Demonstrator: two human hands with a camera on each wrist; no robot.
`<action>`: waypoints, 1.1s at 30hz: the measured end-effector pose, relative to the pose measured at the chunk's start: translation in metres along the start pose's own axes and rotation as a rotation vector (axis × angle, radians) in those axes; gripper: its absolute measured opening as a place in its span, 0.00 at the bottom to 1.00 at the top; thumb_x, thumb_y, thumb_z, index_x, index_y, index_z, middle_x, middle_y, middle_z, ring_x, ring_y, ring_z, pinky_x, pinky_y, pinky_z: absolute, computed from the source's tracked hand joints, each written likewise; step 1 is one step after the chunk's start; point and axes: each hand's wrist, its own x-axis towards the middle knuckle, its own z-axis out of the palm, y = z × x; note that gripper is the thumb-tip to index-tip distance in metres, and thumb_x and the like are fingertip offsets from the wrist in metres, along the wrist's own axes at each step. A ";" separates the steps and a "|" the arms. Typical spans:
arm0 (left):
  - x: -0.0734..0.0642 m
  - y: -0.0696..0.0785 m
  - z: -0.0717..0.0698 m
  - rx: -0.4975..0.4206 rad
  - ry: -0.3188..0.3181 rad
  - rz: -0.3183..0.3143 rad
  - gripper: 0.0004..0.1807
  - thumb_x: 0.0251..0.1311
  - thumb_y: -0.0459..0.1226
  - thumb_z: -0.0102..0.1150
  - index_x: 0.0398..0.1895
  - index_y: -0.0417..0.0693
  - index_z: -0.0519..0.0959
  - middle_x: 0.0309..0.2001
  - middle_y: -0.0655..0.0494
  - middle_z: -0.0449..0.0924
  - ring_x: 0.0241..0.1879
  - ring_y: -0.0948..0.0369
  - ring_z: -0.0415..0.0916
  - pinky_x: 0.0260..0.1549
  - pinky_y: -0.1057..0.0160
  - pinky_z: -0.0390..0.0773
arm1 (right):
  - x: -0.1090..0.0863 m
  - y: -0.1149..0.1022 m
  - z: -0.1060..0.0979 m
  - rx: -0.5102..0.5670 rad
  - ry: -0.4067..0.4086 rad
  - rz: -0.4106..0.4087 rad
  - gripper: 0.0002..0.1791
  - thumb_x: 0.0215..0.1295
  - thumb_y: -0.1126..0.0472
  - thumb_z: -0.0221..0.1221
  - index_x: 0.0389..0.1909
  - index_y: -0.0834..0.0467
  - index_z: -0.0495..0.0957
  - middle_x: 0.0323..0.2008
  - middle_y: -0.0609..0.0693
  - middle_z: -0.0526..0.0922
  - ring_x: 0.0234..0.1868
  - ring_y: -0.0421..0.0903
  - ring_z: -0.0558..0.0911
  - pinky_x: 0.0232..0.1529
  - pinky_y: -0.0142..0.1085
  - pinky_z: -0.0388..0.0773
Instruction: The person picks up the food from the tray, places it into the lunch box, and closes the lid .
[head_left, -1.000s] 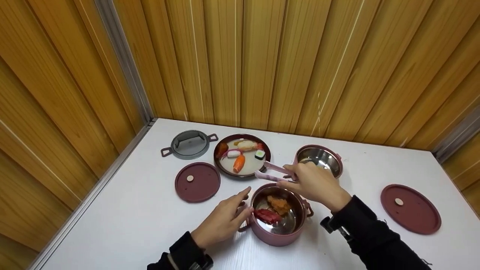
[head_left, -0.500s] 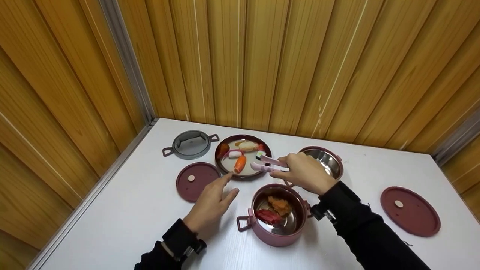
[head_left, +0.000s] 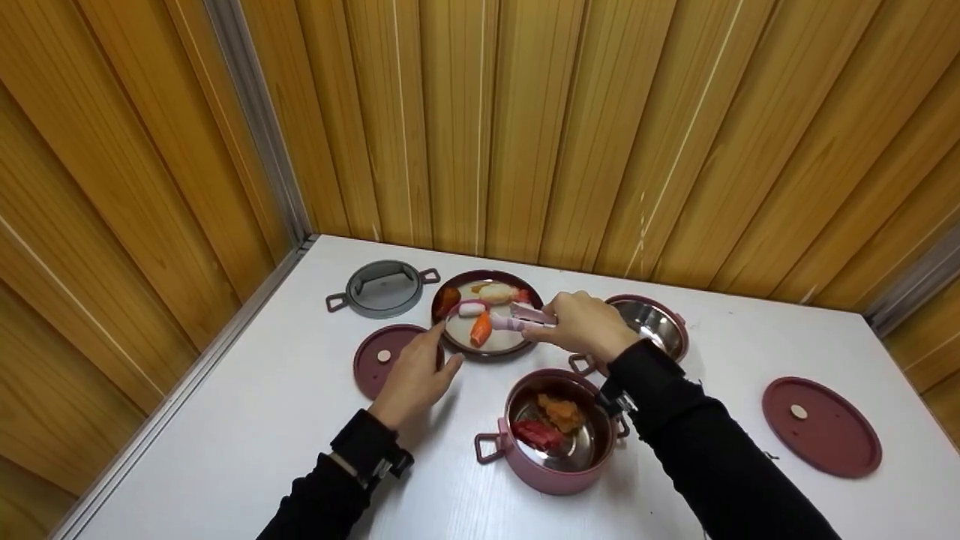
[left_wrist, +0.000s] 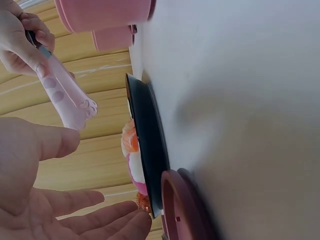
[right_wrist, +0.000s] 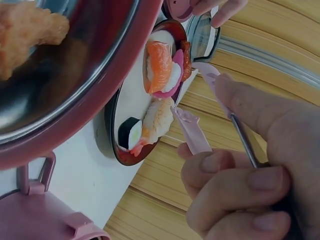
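My right hand (head_left: pixel 589 326) grips pink paw-tipped tongs (right_wrist: pixel 197 132) above the plate (head_left: pixel 487 354); their tips stand apart with nothing between them in the right wrist view. On the plate lie an orange salmon sushi (head_left: pixel 481 331), a white piece with a pink band (head_left: pixel 472 309), a shrimp sushi (right_wrist: pixel 158 121), a cucumber roll (right_wrist: pixel 131 134) and a reddish-brown piece (head_left: pixel 448 300). In the head view the tongs and right hand hide the roll. My left hand (head_left: pixel 416 379), fingers extended, hovers by the plate's left side and holds nothing.
A pink pot (head_left: pixel 559 481) in front holds a fried chicken piece (head_left: pixel 561 412) and a red meat-like piece (head_left: pixel 536 435). Behind the right hand stands a second pot (head_left: pixel 682 349). Maroon lids (head_left: pixel 823 427) lie left and right; a grey lidded pan (head_left: pixel 384 292) sits back left.
My right hand has carried the tongs leftward from above the front pot to over the plate. My left hand has left the pot's side and moved up-left toward the plate.
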 end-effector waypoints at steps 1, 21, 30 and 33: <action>0.005 -0.007 0.004 0.008 0.006 -0.002 0.39 0.76 0.45 0.66 0.84 0.37 0.66 0.77 0.31 0.73 0.77 0.34 0.72 0.79 0.34 0.70 | 0.002 -0.001 0.000 -0.007 -0.006 0.003 0.25 0.73 0.38 0.69 0.38 0.58 0.90 0.29 0.49 0.81 0.29 0.47 0.76 0.29 0.38 0.66; 0.065 -0.055 0.033 0.144 0.009 -0.074 0.42 0.77 0.51 0.63 0.84 0.36 0.66 0.73 0.32 0.78 0.75 0.40 0.76 0.75 0.42 0.78 | 0.027 -0.033 0.013 -0.052 -0.051 0.082 0.28 0.72 0.37 0.69 0.41 0.62 0.89 0.53 0.65 0.90 0.49 0.59 0.88 0.46 0.52 0.85; 0.066 -0.052 0.038 0.196 0.032 -0.071 0.39 0.76 0.51 0.65 0.81 0.36 0.70 0.67 0.32 0.82 0.67 0.39 0.83 0.66 0.40 0.84 | 0.030 -0.040 0.022 -0.053 -0.073 0.133 0.39 0.73 0.35 0.67 0.64 0.67 0.84 0.65 0.70 0.85 0.61 0.63 0.88 0.59 0.58 0.87; 0.065 -0.052 0.039 0.212 0.050 -0.059 0.38 0.75 0.50 0.66 0.78 0.36 0.73 0.63 0.33 0.84 0.64 0.39 0.85 0.63 0.40 0.86 | 0.030 -0.040 0.022 -0.061 -0.072 0.137 0.41 0.73 0.34 0.66 0.65 0.67 0.83 0.66 0.70 0.85 0.62 0.64 0.88 0.60 0.59 0.87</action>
